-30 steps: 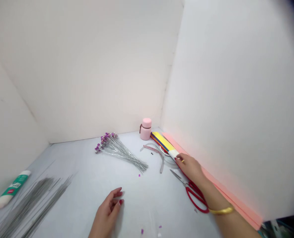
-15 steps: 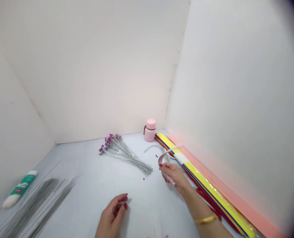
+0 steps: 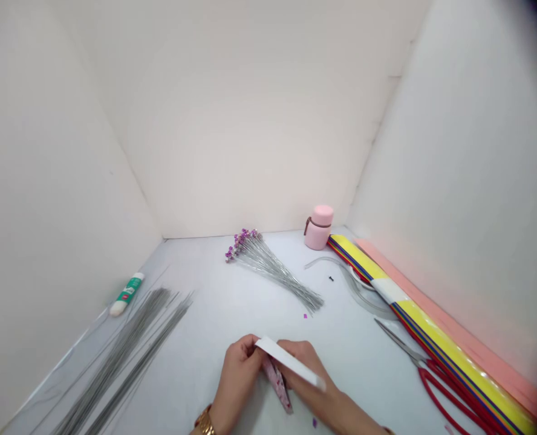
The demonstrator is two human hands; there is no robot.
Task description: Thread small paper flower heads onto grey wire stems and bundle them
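Observation:
My left hand and my right hand are close together at the near middle of the table. A narrow strip stretches between them, its plain white side up and its free end over my right wrist. Under it hangs a pink section with red specks, which looks like the patterned side of the same strip. My left fingers pinch the strip at its upper left end. The curled fingers of my right hand close on it from behind, and their tips are partly hidden.
Silver stems with purple tips lie in the middle, below a pink flask. Bare wires and a glue stick are at left. Red-handled scissors, clear tubing and packs of coloured strips lie at right.
My right hand has brought the strip from beside the tubing to my left hand, which now pinches it. The view has turned left, and the scissors now show at right.

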